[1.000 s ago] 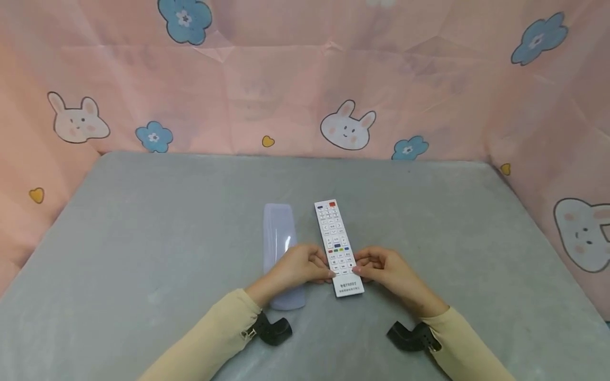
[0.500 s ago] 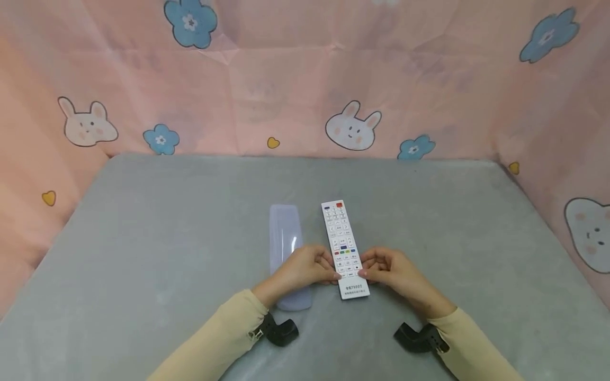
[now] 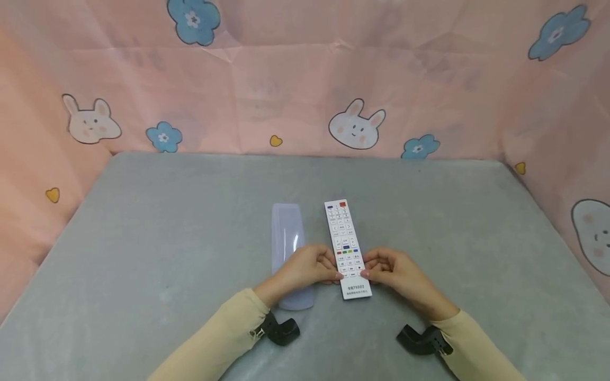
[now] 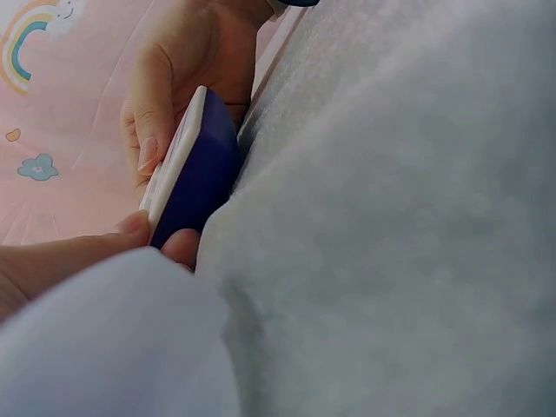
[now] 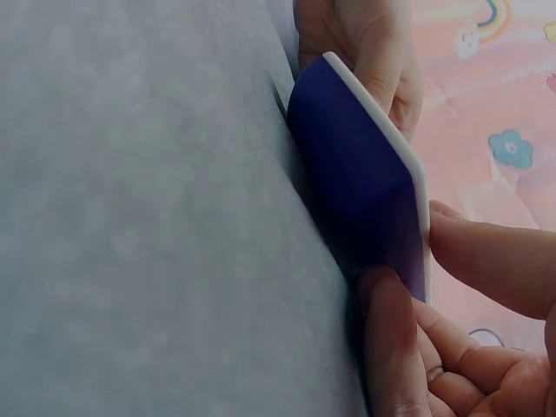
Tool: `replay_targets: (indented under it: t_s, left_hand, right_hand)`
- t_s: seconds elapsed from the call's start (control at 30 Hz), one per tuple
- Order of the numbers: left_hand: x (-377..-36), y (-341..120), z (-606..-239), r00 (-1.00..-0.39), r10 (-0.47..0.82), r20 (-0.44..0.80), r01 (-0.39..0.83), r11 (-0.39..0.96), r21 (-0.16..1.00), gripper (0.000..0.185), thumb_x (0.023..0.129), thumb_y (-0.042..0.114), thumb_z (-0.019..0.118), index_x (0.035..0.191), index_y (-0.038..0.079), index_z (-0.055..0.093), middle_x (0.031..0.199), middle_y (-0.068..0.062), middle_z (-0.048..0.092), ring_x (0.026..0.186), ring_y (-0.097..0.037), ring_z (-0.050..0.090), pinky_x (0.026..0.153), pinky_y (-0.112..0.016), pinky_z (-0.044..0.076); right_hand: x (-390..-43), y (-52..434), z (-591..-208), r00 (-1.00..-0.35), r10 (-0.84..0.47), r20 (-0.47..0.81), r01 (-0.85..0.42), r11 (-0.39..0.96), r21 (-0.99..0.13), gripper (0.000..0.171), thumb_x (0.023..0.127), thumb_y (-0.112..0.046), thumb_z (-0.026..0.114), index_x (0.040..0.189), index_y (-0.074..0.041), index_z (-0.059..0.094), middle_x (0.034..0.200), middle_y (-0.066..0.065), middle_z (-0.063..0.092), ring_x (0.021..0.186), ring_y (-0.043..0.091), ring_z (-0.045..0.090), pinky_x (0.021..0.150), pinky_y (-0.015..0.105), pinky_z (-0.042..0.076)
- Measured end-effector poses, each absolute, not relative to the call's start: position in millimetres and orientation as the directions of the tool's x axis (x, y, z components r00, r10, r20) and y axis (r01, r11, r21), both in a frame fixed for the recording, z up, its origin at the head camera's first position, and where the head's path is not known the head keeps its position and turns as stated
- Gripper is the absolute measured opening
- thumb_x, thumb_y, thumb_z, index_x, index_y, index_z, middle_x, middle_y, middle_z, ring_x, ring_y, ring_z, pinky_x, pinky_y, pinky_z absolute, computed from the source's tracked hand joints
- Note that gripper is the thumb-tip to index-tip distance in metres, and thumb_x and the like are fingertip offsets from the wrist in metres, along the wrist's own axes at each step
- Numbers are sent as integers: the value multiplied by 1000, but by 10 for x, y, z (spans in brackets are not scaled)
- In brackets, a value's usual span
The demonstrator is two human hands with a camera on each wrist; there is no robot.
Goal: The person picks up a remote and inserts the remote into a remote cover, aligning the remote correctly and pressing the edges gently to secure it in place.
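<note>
On the grey table (image 3: pixel 143 238), farthest left of the things in hand, lies a translucent silicone cover (image 3: pixel 287 233), flat and lengthwise; its near end is hidden under the left wrist. The left hand (image 3: pixel 305 267) pinches the left edge of the white remote (image 3: pixel 347 243) near its lower end, thumb and fingertips curled round the side. Just beside the cover and parallel to it, the remote has its buttons facing up and its near end just clear of the cloth — the wrist views show its dark blue back tilted up off the table. The right hand (image 3: pixel 388 270) mirrors the left, fingers curled and pinching the right edge.

The step in hand looks like picking the remote up by its lower end, both hands sharing the grip. The next move likely calls for raising it level without the far end dragging, then bringing it and the cover together — which would mean freeing one hand.

Against the earlier frames, little differs: hands and remote keep the same hold and place, and only the head camera's view has drifted slightly.
</note>
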State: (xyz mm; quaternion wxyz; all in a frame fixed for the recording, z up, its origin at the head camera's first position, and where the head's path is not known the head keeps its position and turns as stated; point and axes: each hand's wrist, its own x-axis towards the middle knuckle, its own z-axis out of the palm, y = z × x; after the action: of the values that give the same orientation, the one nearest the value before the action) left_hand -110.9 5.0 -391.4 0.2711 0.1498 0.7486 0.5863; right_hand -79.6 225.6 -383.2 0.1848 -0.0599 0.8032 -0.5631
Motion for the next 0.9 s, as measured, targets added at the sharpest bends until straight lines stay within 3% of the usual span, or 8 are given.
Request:
replay_targets:
  t_s: [0.37, 0.9]
  left_hand:
    - [-1091, 53, -3919, -802, 560, -208, -59, 272, 960, 20, 75, -2, 75, 84, -4, 57, 70, -5, 65, 57, -7, 59, 56, -23, 54]
    - [-1064, 61, -3881, -823, 546, -156, -50, 205, 978, 19, 76, -8, 72, 89, -9, 58, 73, -10, 65, 60, -12, 62, 58, -26, 57]
  right_hand:
    - [-750, 2258, -3838, -936, -271, -224, 129, 329, -936, 36, 85, -7, 69, 109, 16, 56, 91, 14, 65, 75, 10, 62, 67, 22, 53]
    - [-753, 2251, -3832, -935, -279, -219, 159, 222, -962, 40, 83, -4, 70, 109, 19, 52, 90, 13, 65, 76, 10, 63, 68, 27, 55]
